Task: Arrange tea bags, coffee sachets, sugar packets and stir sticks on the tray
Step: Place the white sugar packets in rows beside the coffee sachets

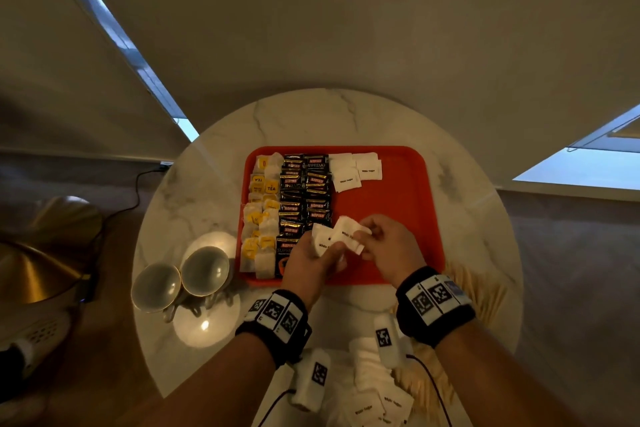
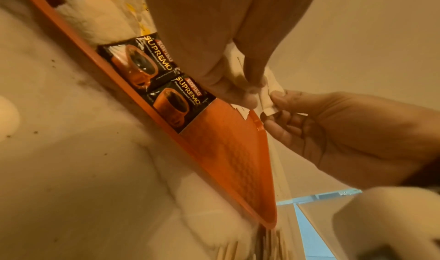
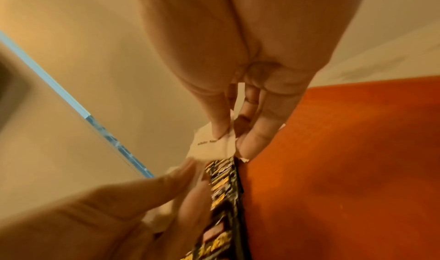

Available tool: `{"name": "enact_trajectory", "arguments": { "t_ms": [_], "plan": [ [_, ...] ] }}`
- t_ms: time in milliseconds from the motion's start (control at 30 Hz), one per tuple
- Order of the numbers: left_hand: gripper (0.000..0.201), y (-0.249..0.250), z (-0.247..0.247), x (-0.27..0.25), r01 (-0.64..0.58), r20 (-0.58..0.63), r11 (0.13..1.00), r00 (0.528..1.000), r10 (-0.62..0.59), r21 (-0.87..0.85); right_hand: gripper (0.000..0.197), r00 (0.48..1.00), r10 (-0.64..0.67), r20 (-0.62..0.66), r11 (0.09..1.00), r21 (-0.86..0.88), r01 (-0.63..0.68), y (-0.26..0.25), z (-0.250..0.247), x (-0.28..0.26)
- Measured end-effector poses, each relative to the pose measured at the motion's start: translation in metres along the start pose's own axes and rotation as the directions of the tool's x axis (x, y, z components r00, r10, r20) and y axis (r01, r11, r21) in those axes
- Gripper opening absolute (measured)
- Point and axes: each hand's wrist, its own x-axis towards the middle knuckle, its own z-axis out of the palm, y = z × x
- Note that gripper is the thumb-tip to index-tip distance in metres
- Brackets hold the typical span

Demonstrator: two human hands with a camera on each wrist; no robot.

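Note:
Over the near middle of the red tray (image 1: 408,204), both hands hold white sugar packets (image 1: 341,234). My left hand (image 1: 330,251) grips a small bunch of them. My right hand (image 1: 362,236) pinches one packet (image 3: 209,144) between thumb and fingers. The left wrist view shows the right thumb on the packet's edge (image 2: 267,102). On the tray lie tea bags (image 1: 261,215) in the left columns, black coffee sachets (image 1: 304,194) beside them, and sugar packets (image 1: 356,170) at the far middle. Wooden stir sticks (image 1: 481,295) lie on the table right of my right wrist.
The tray sits on a round marble table (image 1: 346,114). Two cups (image 1: 180,279) stand at the tray's near left. A heap of loose sugar packets (image 1: 374,388) lies at the table's near edge, between my forearms. The tray's right half (image 3: 345,160) is bare.

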Motion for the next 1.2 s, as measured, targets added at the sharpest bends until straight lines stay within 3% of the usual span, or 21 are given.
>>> {"name": "enact_trajectory", "arguments": {
  "t_ms": [133,233,367,500,567,667,767,1067,1200],
  "plan": [
    [0.024,0.005,-0.003,0.01,-0.008,-0.11,1.0,0.994,0.005,-0.026,0.01,0.997,-0.014,-0.079,0.994,-0.11,0.005,-0.01,-0.021,0.036],
    [0.021,0.009,-0.007,0.013,-0.024,-0.114,1.0,0.993,0.022,-0.012,0.015,0.995,-0.005,-0.102,0.946,-0.324,-0.028,-0.017,-0.038,0.081],
    [0.02,0.011,-0.011,0.015,-0.038,-0.124,0.999,0.992,0.034,-0.03,0.018,0.995,0.026,-0.099,0.888,-0.454,-0.069,-0.013,-0.045,0.14],
    [0.022,0.014,-0.012,0.017,-0.023,-0.126,0.998,0.992,0.016,-0.057,0.041,0.985,0.033,-0.168,0.853,-0.509,-0.115,-0.009,-0.035,0.158],
    [0.024,0.016,-0.013,0.018,-0.015,-0.128,0.998,0.992,0.007,-0.06,0.045,0.982,-0.072,-0.172,0.818,-0.573,-0.04,-0.007,-0.026,0.156],
    [0.022,0.017,-0.013,0.022,-0.015,-0.126,0.998,0.992,0.008,-0.055,0.038,0.975,-0.218,-0.032,0.76,-0.632,0.149,-0.003,-0.009,0.152],
    [0.022,0.019,-0.013,0.023,-0.01,-0.112,0.998,0.994,0.003,-0.059,0.039,0.967,-0.249,0.053,0.678,-0.703,0.213,-0.001,0.006,0.154],
    [0.025,0.018,-0.013,0.025,-0.002,-0.109,0.998,0.994,-0.005,-0.063,0.04,0.961,-0.277,0.004,0.693,-0.692,0.202,-0.004,0.018,0.156],
    [0.024,0.017,-0.014,0.027,0.0,-0.125,0.998,0.992,-0.007,-0.055,0.042,0.958,-0.229,-0.174,0.795,-0.601,0.081,0.003,0.002,0.151]
  ]
}}
